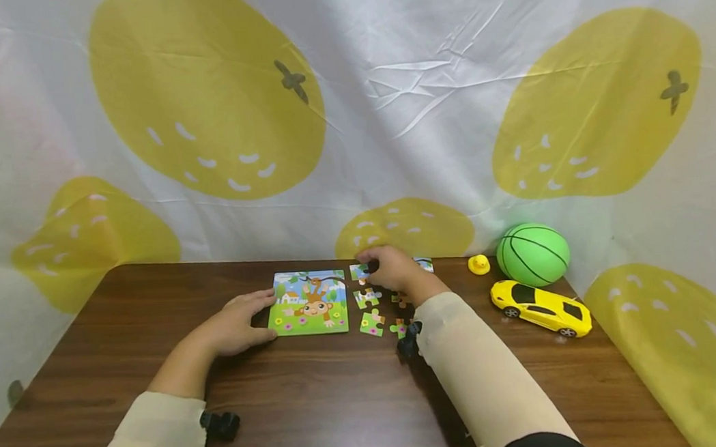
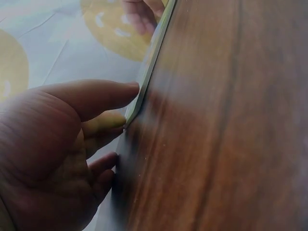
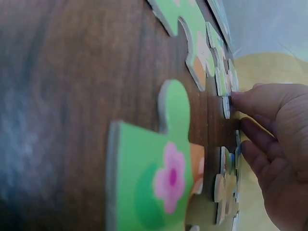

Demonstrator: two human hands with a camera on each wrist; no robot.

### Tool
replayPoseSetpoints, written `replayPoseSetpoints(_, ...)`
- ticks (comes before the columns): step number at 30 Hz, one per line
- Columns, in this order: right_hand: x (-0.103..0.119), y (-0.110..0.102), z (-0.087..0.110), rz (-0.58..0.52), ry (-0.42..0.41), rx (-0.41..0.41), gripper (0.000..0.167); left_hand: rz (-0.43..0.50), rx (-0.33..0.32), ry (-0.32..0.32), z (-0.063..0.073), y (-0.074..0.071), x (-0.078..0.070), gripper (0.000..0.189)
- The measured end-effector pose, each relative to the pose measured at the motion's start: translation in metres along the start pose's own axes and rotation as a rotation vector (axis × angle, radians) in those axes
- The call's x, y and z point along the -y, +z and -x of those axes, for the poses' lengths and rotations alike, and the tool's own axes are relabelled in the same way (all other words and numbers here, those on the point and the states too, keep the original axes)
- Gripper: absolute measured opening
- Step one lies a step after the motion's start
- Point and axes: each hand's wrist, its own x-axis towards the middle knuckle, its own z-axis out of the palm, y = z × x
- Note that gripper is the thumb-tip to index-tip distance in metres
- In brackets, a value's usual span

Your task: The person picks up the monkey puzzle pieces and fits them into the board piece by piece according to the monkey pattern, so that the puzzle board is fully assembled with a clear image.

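Note:
A square monkey puzzle board point(image 1: 310, 308) lies on the table with its picture face up. My left hand point(image 1: 241, 323) is at its left side, thumb and fingers spread along the edge. The left wrist view shows the thumb point(image 2: 113, 94) right at the board's rim. To the right of the board lie loose jigsaw pieces, among them a green piece with a pink flower point(image 3: 168, 178). Over the far pieces reaches my right hand point(image 1: 394, 272), thumb and fingertips apart and low at the pieces. No lifted piece shows between them; the hand hides part of the pieces.
A yellow toy car point(image 1: 542, 308), a green ball point(image 1: 532, 254) and a small yellow rubber duck point(image 1: 479, 264) are on the right of the brown wooden table point(image 1: 320, 403). A white curtain with yellow fruit prints point(image 1: 402, 145) hangs behind the table's back edge.

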Motion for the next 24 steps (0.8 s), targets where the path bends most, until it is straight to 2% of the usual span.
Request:
replayPoseSetpoints(14,0.0022,-0.0025,-0.0034,0.1,-0.005,0.014,0.051,-0.023,-0.001,0.01,-0.0023,-0.001,-0.0015,0.076)
replayPoseSetpoints(19,0.0005,-0.002,-0.003,0.099,-0.018,0.012,0.049,-0.023,-0.008,0.02,-0.0036,-0.0004,-0.0001,0.075)
replayPoseSetpoints(24,0.0052,-0.0003,-0.002,0.061,-0.069,-0.014,0.046,-0.016,0.0,0.009,-0.0029,-0.0014,0.0007,0.076)
